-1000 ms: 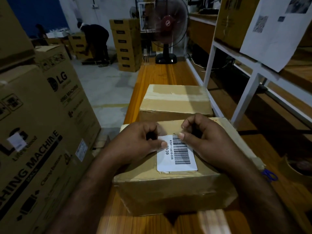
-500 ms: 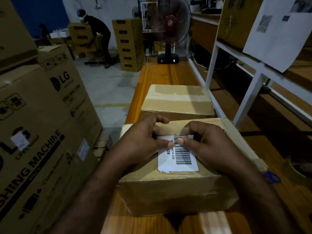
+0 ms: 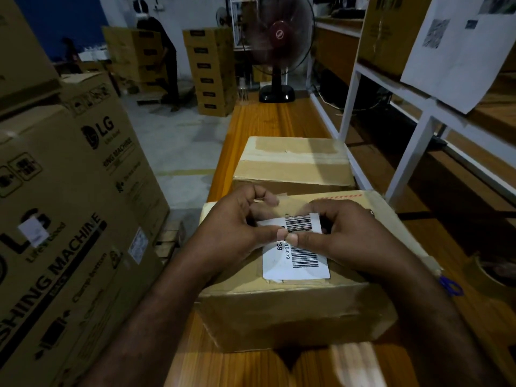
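A brown cardboard box (image 3: 293, 311) lies on the wooden table (image 3: 273, 121) right in front of me. On its top sits a white barcode label (image 3: 282, 263), its far end lifted and folded back toward me. My left hand (image 3: 234, 227) and my right hand (image 3: 343, 236) pinch that lifted end, thumbs meeting over the label's middle. The label's near end stays stuck to the box.
A second taped box (image 3: 293, 163) stands just behind the first. Large LG washing machine cartons (image 3: 69, 219) crowd the left side. White shelving (image 3: 413, 135) runs along the right. A tape roll (image 3: 494, 272) and blue scissors (image 3: 451, 286) lie at the right. A fan (image 3: 276, 32) and a person (image 3: 162, 51) are far back.
Both hands have peeled the label's far edge off the box and folded it back toward me. In the background the person has straightened up.
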The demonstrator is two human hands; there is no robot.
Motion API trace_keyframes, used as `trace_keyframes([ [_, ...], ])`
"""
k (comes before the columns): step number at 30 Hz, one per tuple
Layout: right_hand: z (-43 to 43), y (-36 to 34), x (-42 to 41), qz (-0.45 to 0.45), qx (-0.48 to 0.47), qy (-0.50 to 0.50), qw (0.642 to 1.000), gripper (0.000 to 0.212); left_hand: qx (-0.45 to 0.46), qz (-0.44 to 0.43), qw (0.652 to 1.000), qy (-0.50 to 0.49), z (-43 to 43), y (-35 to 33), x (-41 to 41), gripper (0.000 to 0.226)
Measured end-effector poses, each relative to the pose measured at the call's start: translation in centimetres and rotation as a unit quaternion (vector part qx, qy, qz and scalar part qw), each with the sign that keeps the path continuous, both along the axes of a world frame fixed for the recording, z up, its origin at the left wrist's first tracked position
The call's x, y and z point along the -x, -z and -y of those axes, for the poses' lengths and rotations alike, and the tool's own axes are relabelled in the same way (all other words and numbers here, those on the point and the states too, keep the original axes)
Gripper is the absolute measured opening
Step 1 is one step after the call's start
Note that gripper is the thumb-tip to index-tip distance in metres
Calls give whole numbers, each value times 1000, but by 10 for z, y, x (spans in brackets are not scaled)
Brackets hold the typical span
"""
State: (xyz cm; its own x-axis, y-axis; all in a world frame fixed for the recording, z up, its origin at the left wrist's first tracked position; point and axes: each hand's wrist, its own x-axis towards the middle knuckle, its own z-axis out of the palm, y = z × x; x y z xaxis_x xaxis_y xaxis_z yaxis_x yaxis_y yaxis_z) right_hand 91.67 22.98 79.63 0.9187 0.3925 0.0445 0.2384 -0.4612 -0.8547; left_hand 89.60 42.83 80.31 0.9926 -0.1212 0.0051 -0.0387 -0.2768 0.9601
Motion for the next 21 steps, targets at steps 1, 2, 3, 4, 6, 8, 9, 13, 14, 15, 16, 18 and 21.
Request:
trace_keyframes([
  [1, 0, 0, 0, 3, 12, -8, 1000, 29, 5, -1, 1000, 0, -1, -1, 1, 37],
  [2, 1, 0, 0, 9, 22, -15, 1000, 30, 6, 0, 1000, 1, -1, -1, 1, 37],
  [3, 1, 0, 0, 15, 29, -22, 999, 29, 6, 2, 1000, 3, -1, -2, 2, 37],
  [4, 1, 0, 0, 15, 29, -27, 999, 25, 2, 5, 1000, 3, -2, -2, 2, 38],
  [6, 2, 0, 0, 0, 11, -34, 999, 13, -13, 9, 1000, 7, -4, -2, 2, 42],
  [8, 2, -3, 3, -14, -12, -36, 999, 13, -25, 3, 999, 20, -5, -2, 2, 49],
  [9, 1, -4, 5, -18, -20, -36, 999, 19, -34, -1, 999, 27, -6, -2, 1, 54],
  [13, 3, -6, 8, -28, -57, -37, 997, 28, -67, -14, 995, 70, -10, -4, 1, 61],
  [14, 4, -6, 8, -27, -63, -35, 997, 25, -75, -16, 994, 84, -11, -5, 0, 58],
  [15, 4, -5, 8, -25, -67, -32, 997, 24, -80, -19, 992, 96, -12, -6, 1, 54],
  [16, 4, -6, 8, -20, -66, -31, 997, 27, -84, -21, 991, 105, -12, -7, 1, 49],
  [18, 4, -6, 8, -17, -66, -32, 997, 33, -83, -21, 990, 110, -12, -6, 2, 43],
  [21, 2, -7, 7, -27, -63, -37, 997, 37, -73, -11, 992, 102, -13, -5, 2, 40],
])
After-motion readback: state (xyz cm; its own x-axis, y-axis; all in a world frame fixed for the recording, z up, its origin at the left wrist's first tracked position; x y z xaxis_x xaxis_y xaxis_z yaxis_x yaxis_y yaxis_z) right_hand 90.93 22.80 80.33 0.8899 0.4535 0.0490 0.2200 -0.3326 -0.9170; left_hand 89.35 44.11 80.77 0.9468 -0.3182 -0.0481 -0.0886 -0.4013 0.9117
